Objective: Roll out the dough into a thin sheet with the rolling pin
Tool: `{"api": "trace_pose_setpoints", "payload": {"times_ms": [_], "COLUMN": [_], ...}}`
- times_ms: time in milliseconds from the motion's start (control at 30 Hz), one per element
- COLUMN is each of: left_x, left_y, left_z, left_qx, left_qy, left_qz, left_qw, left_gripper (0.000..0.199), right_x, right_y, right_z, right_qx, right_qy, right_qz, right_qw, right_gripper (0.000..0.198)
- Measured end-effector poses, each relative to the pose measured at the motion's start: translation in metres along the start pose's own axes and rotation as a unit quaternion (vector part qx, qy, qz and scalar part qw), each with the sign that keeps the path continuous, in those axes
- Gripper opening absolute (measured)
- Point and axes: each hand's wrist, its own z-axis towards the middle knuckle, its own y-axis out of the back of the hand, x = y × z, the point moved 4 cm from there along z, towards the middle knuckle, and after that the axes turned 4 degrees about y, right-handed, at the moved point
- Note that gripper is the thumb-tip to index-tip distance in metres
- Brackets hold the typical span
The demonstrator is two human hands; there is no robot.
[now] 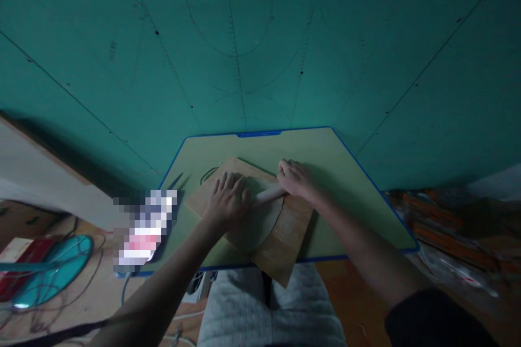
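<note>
A pale rolling pin point(268, 193) lies slantwise across a thin, flattened sheet of dough point(254, 233). Under the dough is a wooden board point(287, 241), turned at an angle, with one corner jutting past the table's near edge. My left hand point(228, 200) rests palm-down over the pin's left end, its fingers spread and stretched forward. Around the right end, my right hand point(293, 178) has its fingers curled closed. Both pin ends are hidden beneath my hands. Part of the dough is covered by my left hand and wrist.
The board sits on a small blue-edged table point(342, 222) against a green marked wall point(260, 65). A knife point(175, 181) lies at its left, near a blurred-out lit device point(144, 230). Cables and a turquoise round object point(61, 271) are on the floor at left.
</note>
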Motion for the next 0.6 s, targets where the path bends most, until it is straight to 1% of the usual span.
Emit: {"api": "trace_pose_setpoints", "payload": {"times_ms": [100, 167, 300, 433, 600], "left_x": [-0.011, -0.014, -0.010, -0.009, -0.014], "left_y": [0.004, 0.007, 0.008, 0.007, 0.007], "left_z": [-0.013, -0.016, -0.008, -0.004, -0.007], "left_qx": [-0.005, -0.013, -0.011, -0.005, -0.003], "left_qy": [0.038, 0.048, 0.025, 0.002, 0.036], "left_qz": [0.040, 0.050, 0.036, 0.038, 0.053], "left_qw": [0.998, 0.998, 0.999, 0.999, 0.998], "left_gripper": [0.042, 0.044, 0.046, 0.048, 0.049], "right_x": [0.002, 0.001, -0.001, -0.003, -0.001], "right_y": [0.002, 0.003, 0.001, -0.001, 0.001], "right_z": [0.001, -0.003, -0.024, -0.038, -0.039], "right_qx": [-0.015, -0.016, -0.010, -0.021, -0.034], "right_qy": [0.025, 0.037, 0.046, 0.035, 0.042], "right_qz": [-0.002, -0.008, -0.029, -0.050, -0.077], "right_qw": [1.000, 0.999, 0.998, 0.998, 0.996], "right_gripper": [0.027, 0.026, 0.027, 0.028, 0.024]}}
